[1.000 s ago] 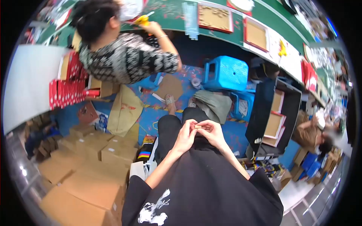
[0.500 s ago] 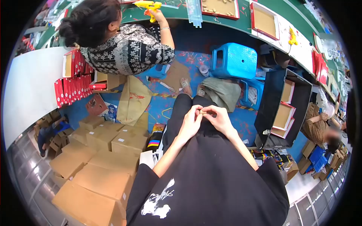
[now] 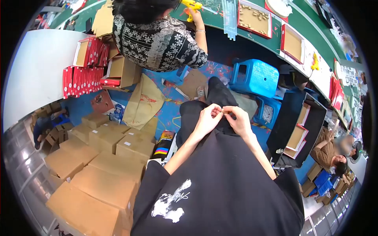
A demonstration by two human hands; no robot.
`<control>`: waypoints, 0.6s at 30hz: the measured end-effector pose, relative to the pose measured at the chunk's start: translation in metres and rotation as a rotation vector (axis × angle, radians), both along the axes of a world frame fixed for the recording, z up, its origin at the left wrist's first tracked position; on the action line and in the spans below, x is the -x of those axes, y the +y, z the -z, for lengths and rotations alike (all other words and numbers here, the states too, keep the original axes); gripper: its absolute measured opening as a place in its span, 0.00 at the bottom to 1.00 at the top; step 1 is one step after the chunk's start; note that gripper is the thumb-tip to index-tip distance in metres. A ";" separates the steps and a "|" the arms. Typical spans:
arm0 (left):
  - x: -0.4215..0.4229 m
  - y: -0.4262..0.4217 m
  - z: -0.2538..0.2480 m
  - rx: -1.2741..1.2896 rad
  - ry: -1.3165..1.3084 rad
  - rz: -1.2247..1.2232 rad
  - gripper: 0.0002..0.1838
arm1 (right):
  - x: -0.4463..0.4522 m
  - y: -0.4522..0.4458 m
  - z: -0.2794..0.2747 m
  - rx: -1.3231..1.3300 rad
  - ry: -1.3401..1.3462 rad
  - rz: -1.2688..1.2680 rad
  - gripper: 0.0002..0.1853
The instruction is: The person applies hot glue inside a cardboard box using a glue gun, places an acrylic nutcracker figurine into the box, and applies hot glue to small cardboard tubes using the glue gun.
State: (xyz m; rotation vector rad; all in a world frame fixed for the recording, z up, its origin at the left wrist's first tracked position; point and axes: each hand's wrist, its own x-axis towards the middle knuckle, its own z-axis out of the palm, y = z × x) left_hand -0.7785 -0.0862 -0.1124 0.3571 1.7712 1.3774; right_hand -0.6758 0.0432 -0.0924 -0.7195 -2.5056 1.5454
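My left hand (image 3: 208, 118) and my right hand (image 3: 238, 121) meet above my lap, their fingertips pinched close together. Whatever lies between them, if anything, is too small to make out. Both forearms rest along my black shirt (image 3: 236, 173). Under the hands are my dark trousers (image 3: 191, 114), with one leg reaching forward.
Ahead, a co-worker (image 3: 161, 43) holds a yellow glue gun (image 3: 192, 5) at a green table (image 3: 214, 20). Blue stools (image 3: 256, 77) stand ahead right, beside a black crate (image 3: 285, 129) with shallow boxes. Cardboard cartons (image 3: 104, 173) fill the left; red boxes (image 3: 82, 81) are stacked behind them.
My hands have shifted slightly right, fingertips still together. One leg now stretches forward. The view has turned, so the co-worker and table appear further right.
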 end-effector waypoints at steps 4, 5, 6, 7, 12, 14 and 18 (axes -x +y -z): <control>0.010 0.011 -0.005 -0.030 -0.051 0.082 0.05 | 0.000 0.009 -0.010 0.051 -0.006 0.082 0.12; 0.011 0.014 -0.008 -0.046 -0.111 0.101 0.06 | 0.000 0.012 -0.011 0.102 0.003 0.103 0.13; 0.013 0.018 -0.005 -0.066 -0.170 0.121 0.06 | 0.000 0.014 -0.010 0.098 0.004 0.111 0.13; 0.017 0.023 -0.001 -0.073 -0.169 0.130 0.06 | 0.001 0.018 -0.009 0.118 0.019 0.134 0.13; 0.026 0.048 0.011 -0.229 -0.367 0.102 0.07 | 0.009 0.041 -0.008 0.099 0.079 0.194 0.12; 0.035 0.067 0.010 -0.239 -0.446 0.127 0.07 | 0.018 0.054 -0.011 0.103 0.084 0.226 0.12; 0.046 0.102 0.025 -0.239 -0.527 0.076 0.07 | 0.034 0.094 -0.006 0.139 0.068 0.231 0.11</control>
